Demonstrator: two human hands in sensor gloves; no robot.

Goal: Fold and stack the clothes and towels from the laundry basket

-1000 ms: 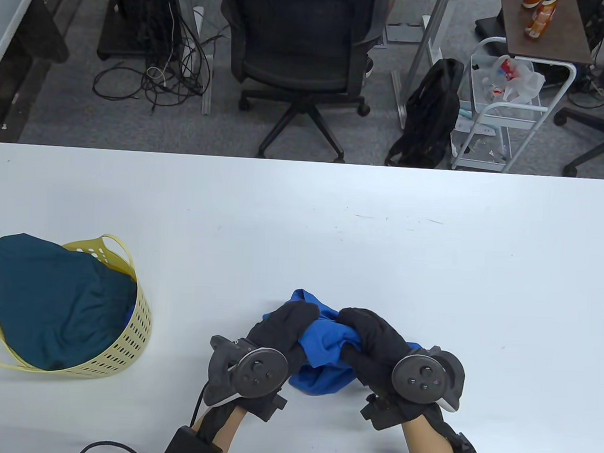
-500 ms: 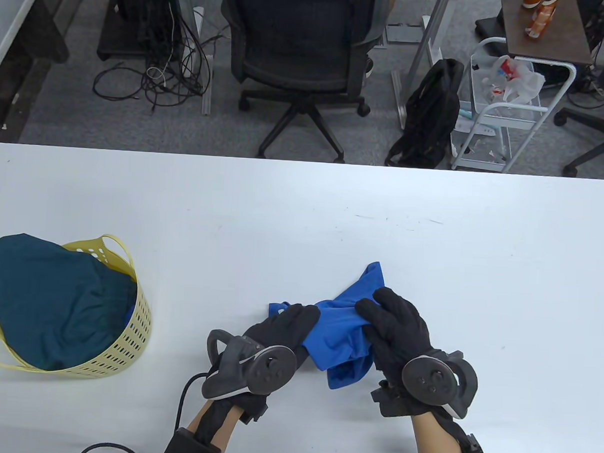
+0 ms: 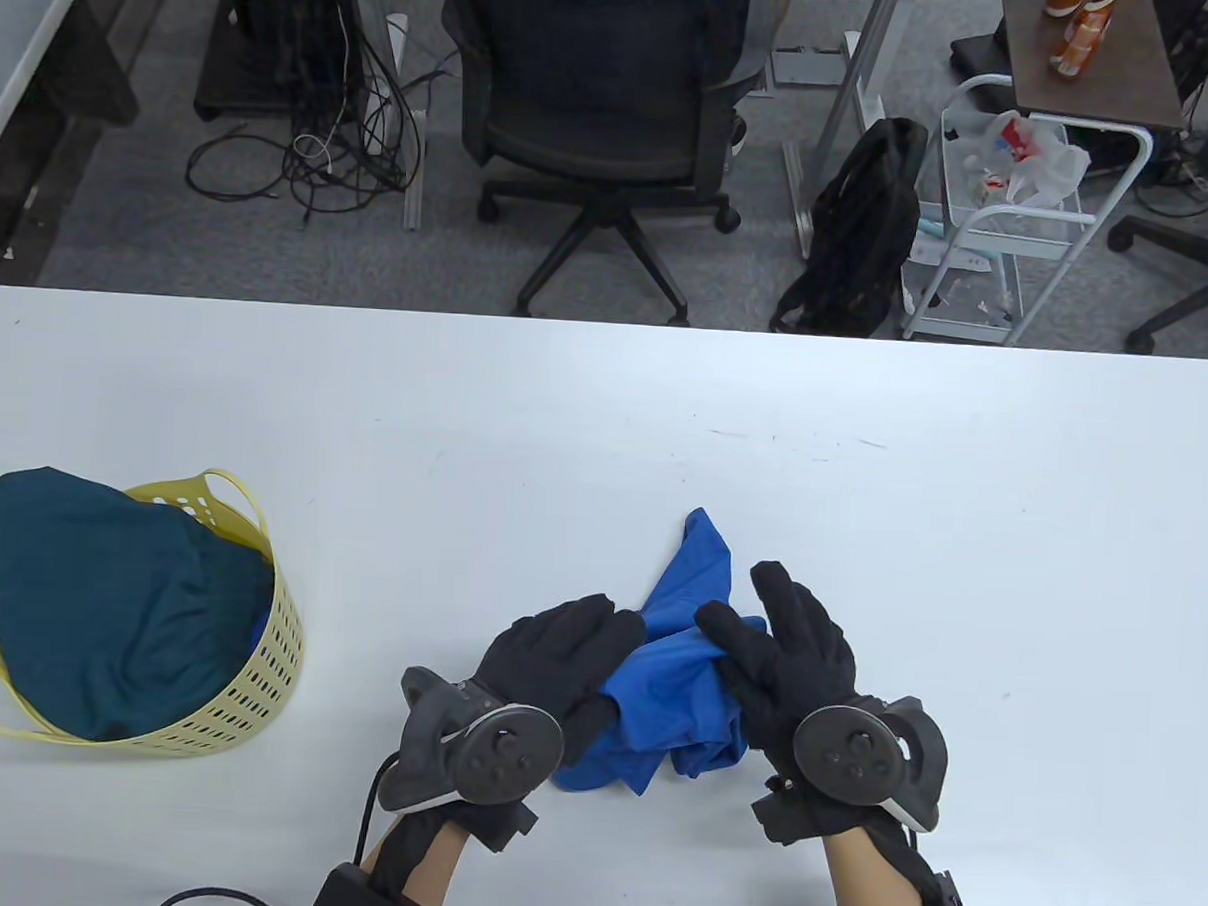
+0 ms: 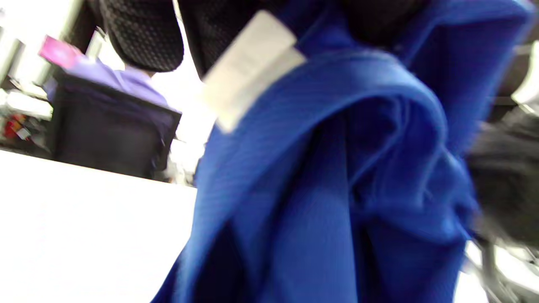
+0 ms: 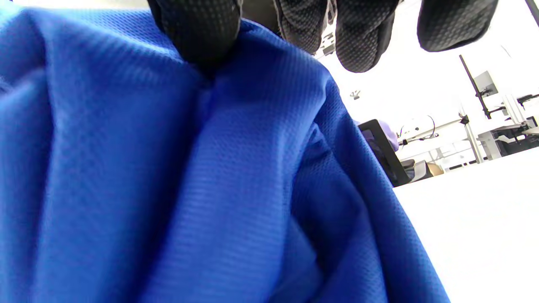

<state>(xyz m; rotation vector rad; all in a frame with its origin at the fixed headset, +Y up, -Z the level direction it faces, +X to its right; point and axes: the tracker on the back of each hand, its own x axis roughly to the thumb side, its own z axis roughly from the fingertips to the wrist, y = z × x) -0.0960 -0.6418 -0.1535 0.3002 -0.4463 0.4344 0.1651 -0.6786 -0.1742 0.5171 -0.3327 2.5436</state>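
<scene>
Table view shows, far left, a yellow laundry basket (image 3: pixel 254 678) with a dark teal garment (image 3: pixel 97 601) heaped in it, well apart from the work. Near the front edge of the white table (image 3: pixel 605 423) the left hand (image 3: pixel 545 661) has its fingers curled into a bunched blue garment (image 3: pixel 680 667); the right hand (image 3: pixel 786 651) seems to pinch it with the thumb, the other fingers loosely extended. I reckon a thin pinch could slip as the cloth is pulled apart, leaving it crumpled or twisted. Both wrist views are filled with blue fabric, so I cannot find edges, or what garment it is; a pale label (image 4: pixel 248 67) is blurred.
</scene>
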